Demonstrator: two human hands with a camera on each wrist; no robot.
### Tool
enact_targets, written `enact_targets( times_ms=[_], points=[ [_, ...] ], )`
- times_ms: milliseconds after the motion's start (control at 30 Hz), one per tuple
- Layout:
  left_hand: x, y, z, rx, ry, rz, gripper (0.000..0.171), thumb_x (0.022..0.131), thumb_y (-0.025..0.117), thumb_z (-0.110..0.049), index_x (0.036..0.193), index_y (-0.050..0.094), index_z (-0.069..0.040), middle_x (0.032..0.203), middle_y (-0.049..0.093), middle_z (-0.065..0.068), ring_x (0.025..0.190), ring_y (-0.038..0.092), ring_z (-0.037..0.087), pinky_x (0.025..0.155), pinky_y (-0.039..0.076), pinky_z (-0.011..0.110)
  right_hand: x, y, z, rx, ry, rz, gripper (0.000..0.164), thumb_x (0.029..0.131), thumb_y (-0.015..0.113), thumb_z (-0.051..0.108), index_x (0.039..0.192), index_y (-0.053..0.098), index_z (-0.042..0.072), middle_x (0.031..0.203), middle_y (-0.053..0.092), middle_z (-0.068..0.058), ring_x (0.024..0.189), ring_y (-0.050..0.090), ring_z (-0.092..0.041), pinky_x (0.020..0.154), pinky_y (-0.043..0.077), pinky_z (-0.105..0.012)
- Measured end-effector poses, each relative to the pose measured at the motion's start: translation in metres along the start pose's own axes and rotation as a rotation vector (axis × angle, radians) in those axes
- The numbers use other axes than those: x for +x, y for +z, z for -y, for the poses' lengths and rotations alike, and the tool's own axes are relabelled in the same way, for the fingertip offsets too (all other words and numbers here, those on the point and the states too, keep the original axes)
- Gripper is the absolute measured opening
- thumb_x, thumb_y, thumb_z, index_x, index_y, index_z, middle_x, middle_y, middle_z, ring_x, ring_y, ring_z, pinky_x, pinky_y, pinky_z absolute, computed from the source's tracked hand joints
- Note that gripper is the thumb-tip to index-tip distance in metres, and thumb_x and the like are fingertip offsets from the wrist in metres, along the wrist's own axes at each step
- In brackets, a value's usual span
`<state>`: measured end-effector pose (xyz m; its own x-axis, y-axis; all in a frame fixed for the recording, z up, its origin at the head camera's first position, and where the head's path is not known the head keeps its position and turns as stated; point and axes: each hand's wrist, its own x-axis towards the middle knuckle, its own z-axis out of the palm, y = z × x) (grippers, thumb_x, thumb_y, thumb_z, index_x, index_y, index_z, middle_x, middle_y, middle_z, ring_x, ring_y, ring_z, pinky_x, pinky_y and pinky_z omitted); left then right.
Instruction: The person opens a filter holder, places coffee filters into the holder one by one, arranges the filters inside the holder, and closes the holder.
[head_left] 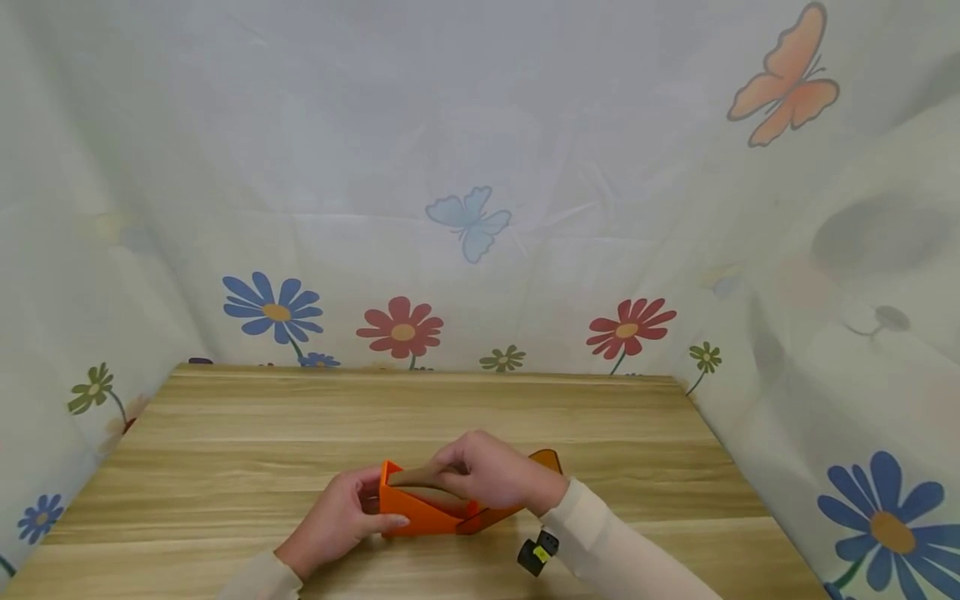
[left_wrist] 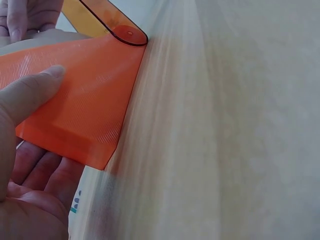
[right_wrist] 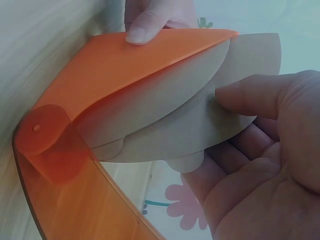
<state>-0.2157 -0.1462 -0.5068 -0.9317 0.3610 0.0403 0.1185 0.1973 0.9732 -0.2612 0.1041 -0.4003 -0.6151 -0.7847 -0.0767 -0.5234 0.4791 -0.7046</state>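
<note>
An orange box point(head_left: 423, 514) with slanted sides stands on the wooden table, its hinged translucent orange lid point(right_wrist: 85, 200) swung open to the right. My left hand point(head_left: 341, 512) grips the box at its left end, thumb flat on the near side and fingers at the back. Brown paper coffee filters point(right_wrist: 157, 112) with rounded edges and small tabs stick up out of the box. Between thumb and fingers, my right hand point(head_left: 491, 473) pinches one coffee filter point(right_wrist: 257, 55), raised partly above the others. Its lower part is hidden inside the box.
The wooden table point(head_left: 300, 417) stretches beyond the hands to a pale curtain point(head_left: 480, 108) printed with flowers and butterflies, which also hangs at both sides. A small black device point(head_left: 534, 554) with a yellow mark is at the right wrist.
</note>
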Motion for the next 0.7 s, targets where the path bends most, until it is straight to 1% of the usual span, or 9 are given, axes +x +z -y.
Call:
enact_targets(
  times_ms=[67, 200, 267, 400, 500, 600, 700],
  points=[
    [0.0001, 0.0, -0.0002, -0.003, -0.005, 0.002, 0.055, 0.084, 0.086, -0.028, 0.13, 0.065, -0.005, 0.121, 0.073, 0.013, 0.102, 0.073, 0.013, 0.084, 0.058, 0.022, 0.0005, 0.0011, 0.0004, -0.008, 0.007, -0.005, 0.013, 0.102, 0.064, 0.014, 0.097, 0.075, 0.019, 0.065, 0.055, 0.012, 0.048, 0.038, -0.003, 0.047, 0.031, -0.017],
    [0.0002, 0.0002, -0.0001, -0.013, -0.013, 0.0, 0.057, 0.084, 0.087, -0.028, 0.131, 0.064, -0.005, 0.122, 0.073, 0.013, 0.103, 0.073, 0.013, 0.084, 0.058, 0.022, 0.0012, 0.0027, 0.001, -0.011, 0.029, -0.026, 0.005, 0.1, 0.067, 0.014, 0.101, 0.068, 0.018, 0.08, 0.071, 0.01, 0.052, 0.044, -0.003, 0.051, 0.036, -0.017],
    [0.0003, 0.0005, 0.0, -0.017, -0.012, -0.001, 0.058, 0.084, 0.087, -0.028, 0.131, 0.064, -0.005, 0.123, 0.073, 0.013, 0.103, 0.073, 0.013, 0.085, 0.058, 0.022, 0.0011, 0.0036, 0.0008, -0.006, 0.04, -0.04, 0.007, 0.099, 0.068, 0.013, 0.103, 0.067, 0.019, 0.088, 0.075, 0.009, 0.054, 0.047, -0.003, 0.052, 0.038, -0.018],
    [0.0002, 0.001, -0.0003, -0.026, -0.007, 0.0, 0.057, 0.084, 0.086, -0.028, 0.131, 0.064, -0.005, 0.123, 0.072, 0.013, 0.104, 0.072, 0.013, 0.085, 0.058, 0.022, 0.0008, 0.0045, 0.0002, -0.004, 0.034, -0.055, 0.005, 0.099, 0.069, 0.016, 0.097, 0.071, 0.02, 0.083, 0.072, 0.012, 0.059, 0.05, -0.003, 0.055, 0.04, -0.018],
    [-0.0001, 0.0014, -0.0008, -0.023, -0.004, -0.001, 0.057, 0.083, 0.087, -0.028, 0.131, 0.064, -0.005, 0.123, 0.073, 0.013, 0.104, 0.072, 0.012, 0.086, 0.058, 0.022, 0.0001, 0.0043, -0.0007, -0.01, 0.018, -0.059, 0.008, 0.099, 0.07, 0.018, 0.094, 0.075, 0.021, 0.078, 0.066, 0.013, 0.061, 0.05, -0.002, 0.056, 0.041, -0.018],
    [-0.0002, 0.0016, -0.0011, -0.014, 0.002, -0.002, 0.056, 0.084, 0.087, -0.027, 0.13, 0.065, -0.004, 0.122, 0.073, 0.013, 0.103, 0.073, 0.012, 0.087, 0.058, 0.022, -0.0007, 0.0038, -0.0014, -0.027, 0.006, -0.058, 0.009, 0.099, 0.069, 0.019, 0.095, 0.078, 0.021, 0.078, 0.065, 0.012, 0.062, 0.051, -0.002, 0.057, 0.044, -0.018],
    [0.0001, 0.0016, -0.0005, 0.0, 0.002, -0.004, 0.054, 0.084, 0.086, -0.029, 0.129, 0.066, -0.006, 0.121, 0.073, 0.012, 0.103, 0.073, 0.012, 0.086, 0.058, 0.023, -0.0012, 0.0041, -0.0018, -0.071, -0.005, -0.038, 0.011, 0.1, 0.068, 0.017, 0.098, 0.079, 0.019, 0.083, 0.068, 0.012, 0.065, 0.052, -0.001, 0.06, 0.047, -0.017]
  ],
)
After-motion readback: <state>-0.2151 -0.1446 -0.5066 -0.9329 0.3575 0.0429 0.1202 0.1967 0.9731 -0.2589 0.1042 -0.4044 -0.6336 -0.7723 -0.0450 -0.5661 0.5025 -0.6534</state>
